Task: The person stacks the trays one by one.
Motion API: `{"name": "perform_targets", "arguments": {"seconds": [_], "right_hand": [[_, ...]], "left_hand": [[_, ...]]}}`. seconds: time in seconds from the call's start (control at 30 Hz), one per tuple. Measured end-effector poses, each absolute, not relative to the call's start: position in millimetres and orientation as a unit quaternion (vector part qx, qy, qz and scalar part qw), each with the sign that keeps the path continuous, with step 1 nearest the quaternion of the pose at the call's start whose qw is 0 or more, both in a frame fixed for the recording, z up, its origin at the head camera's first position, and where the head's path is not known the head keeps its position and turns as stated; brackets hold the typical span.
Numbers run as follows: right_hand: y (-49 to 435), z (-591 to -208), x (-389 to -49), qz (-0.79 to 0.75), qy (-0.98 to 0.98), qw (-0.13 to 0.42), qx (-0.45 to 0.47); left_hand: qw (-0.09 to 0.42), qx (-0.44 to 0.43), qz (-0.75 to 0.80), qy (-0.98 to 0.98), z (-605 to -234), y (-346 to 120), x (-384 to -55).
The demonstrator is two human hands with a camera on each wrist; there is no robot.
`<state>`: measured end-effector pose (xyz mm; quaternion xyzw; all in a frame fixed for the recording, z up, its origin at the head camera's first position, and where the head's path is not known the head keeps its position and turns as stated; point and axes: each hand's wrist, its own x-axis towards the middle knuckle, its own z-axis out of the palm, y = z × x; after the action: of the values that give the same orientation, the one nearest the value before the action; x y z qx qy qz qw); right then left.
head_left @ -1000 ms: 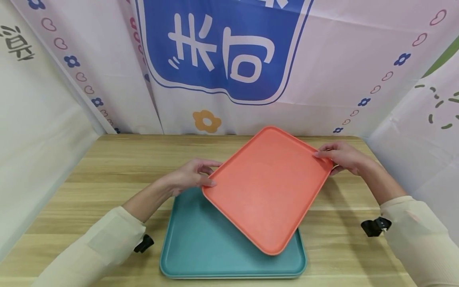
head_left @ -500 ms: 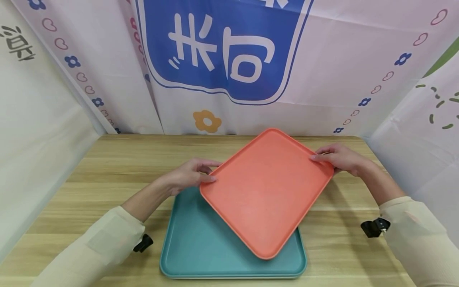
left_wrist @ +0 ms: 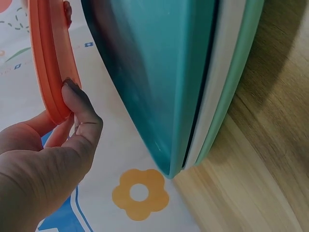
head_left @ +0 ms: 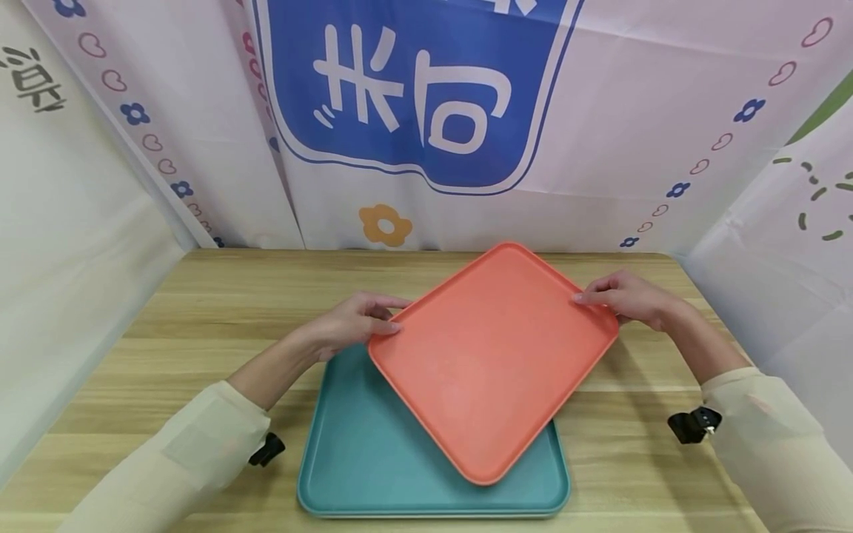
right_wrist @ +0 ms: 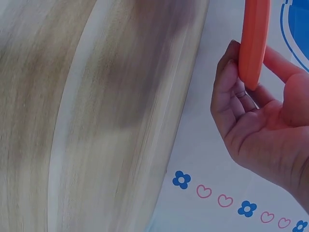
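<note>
An orange-red rectangular tray (head_left: 493, 363) is held up by both hands, turned at an angle above a teal tray (head_left: 373, 451). The left hand (head_left: 349, 326) pinches its left corner, thumb on the upper face and fingers beneath. At the right corner, the right hand (head_left: 629, 297) grips the rim with thumb on top. In the left wrist view, the teal tray (left_wrist: 145, 72) tops a stack, with a white tray (left_wrist: 217, 82) and a light green tray (left_wrist: 236, 82) under it, and the orange-red tray (left_wrist: 50, 63) is apart from them. The right wrist view shows fingers curled round the orange-red edge (right_wrist: 253, 43).
The stack lies near the front of a wooden table (head_left: 200, 318). Behind the table hangs a printed cloth (head_left: 600, 133) with a blue sign, and cloth walls (head_left: 73, 237) stand at both sides. Black wrist cameras (head_left: 694, 426) are strapped to the sleeves.
The orange-red tray has turned slightly clockwise, its near corner shifting left and toward the front. The right hand has moved slightly nearer with it; the left hand has barely moved. The stack stays put.
</note>
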<state>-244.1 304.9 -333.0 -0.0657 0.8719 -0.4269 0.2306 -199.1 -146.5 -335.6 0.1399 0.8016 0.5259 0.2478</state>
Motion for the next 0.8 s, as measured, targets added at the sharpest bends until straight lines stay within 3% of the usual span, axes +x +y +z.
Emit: {"name": "perform_targets", "arguments": {"seconds": [0.43,0.8], "right_hand": [[307.1,-336.9,-241.3,-0.446,0.837,0.299,-0.101],[307.5,-337.6,-235.1,-0.458,0.827,0.303,-0.117]], "left_hand": [[0.239,0.151,0.511,0.812,-336.9,-148.6,-202.1],[0.228,0.130,0.511,0.819,-339.3,-151.0,-203.5]]}}
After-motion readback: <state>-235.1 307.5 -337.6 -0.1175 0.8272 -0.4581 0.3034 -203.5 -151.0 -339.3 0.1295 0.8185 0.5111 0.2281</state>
